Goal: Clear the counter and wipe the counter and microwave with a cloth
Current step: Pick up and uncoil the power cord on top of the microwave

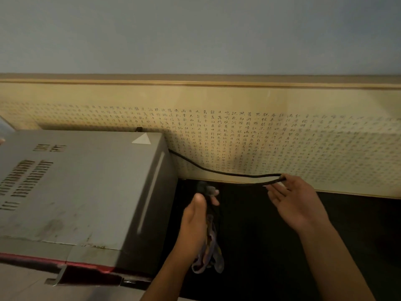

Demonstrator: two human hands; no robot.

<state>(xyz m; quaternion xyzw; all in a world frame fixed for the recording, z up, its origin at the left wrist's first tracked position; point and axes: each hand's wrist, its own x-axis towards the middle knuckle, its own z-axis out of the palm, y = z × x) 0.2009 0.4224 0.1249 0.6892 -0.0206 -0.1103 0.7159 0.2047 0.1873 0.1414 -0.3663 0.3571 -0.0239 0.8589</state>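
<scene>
Head view: a person gathers the microwave's power cord off the dark counter, seemingly to free the surface for wiping. The left hand, thumb up beside the microwave, has its fingers curled round the plug, and the striped cloth hangs from under the same palm, just above the counter. The right hand, palm turned up with the lower fingers loosely spread, pinches the bend of the cord near the lettered wall panel. The cord runs from behind the microwave's back corner to that bend, then doubles back toward the plug. The job is likely done best by folding the cord in even loops, leaving slack where it leaves the appliance, and keeping the cloth clear of the bundle before setting it aside.
</scene>
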